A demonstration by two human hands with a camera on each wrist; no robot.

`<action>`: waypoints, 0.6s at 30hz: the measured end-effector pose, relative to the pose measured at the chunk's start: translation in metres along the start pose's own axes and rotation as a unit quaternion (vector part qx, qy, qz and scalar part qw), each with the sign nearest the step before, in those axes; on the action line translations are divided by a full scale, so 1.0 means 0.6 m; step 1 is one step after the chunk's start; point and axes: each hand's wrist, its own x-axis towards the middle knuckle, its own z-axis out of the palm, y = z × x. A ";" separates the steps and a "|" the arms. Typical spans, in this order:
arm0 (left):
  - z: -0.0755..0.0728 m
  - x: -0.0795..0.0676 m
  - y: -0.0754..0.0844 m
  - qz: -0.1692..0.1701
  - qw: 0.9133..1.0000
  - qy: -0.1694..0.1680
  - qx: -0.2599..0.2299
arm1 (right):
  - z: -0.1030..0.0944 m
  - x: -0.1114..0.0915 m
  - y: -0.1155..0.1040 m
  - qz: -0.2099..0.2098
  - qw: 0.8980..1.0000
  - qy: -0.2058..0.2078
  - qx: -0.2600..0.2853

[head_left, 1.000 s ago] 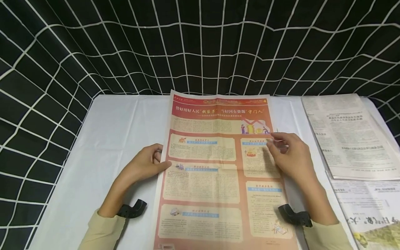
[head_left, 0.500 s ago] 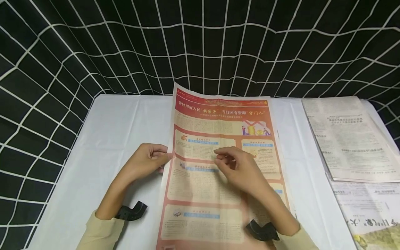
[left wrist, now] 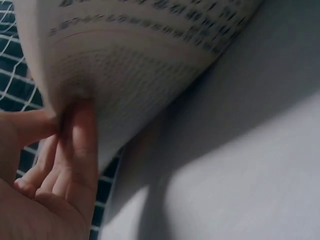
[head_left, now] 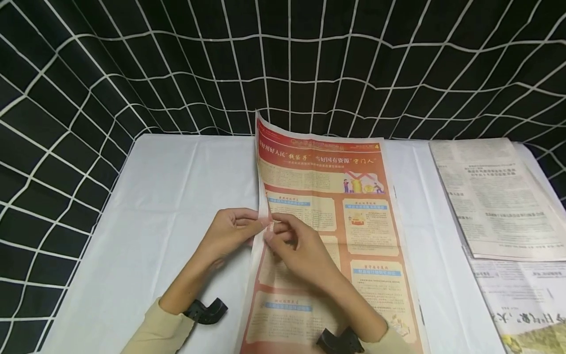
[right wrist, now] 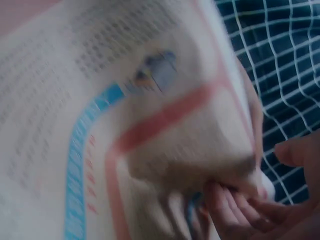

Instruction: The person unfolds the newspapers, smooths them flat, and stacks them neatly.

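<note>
A red and orange newspaper page lies lengthwise in front of me, its left edge lifted and curling up toward the middle. My left hand pinches that raised edge between thumb and fingers. In the left wrist view, the underside of the page hangs over the left fingers, raised off the white cloth. Beside the left fingertips is my right hand, reaching across the page. Its fingertips touch the printed side near the edge in the right wrist view, while the right thumb stands apart from the paper.
A white cloth covers the table. Other newspapers lie at the right, one partly over another with a landscape picture. Dark fabric with a white grid walls off the back and left side.
My right hand has moved left from the page's right edge to the left one. My left hand has drawn the left edge up and rightward, so the page now curls there.
</note>
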 end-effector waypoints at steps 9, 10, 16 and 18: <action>0.024 -0.004 -0.013 0.031 0.999 0.010 0.004 | 0.021 -0.020 -0.010 0.036 0.997 -0.006 -0.064; 0.025 -0.004 -0.013 0.034 0.999 0.007 0.002 | 0.019 -0.021 -0.011 0.034 0.997 -0.004 -0.076; 0.023 -0.001 -0.012 0.029 0.999 0.004 -0.026 | -0.001 -0.017 -0.005 0.021 0.999 -0.019 -0.029; 0.019 -0.002 -0.010 0.024 0.999 0.004 -0.036 | -0.010 -0.015 -0.001 0.030 0.999 -0.015 -0.013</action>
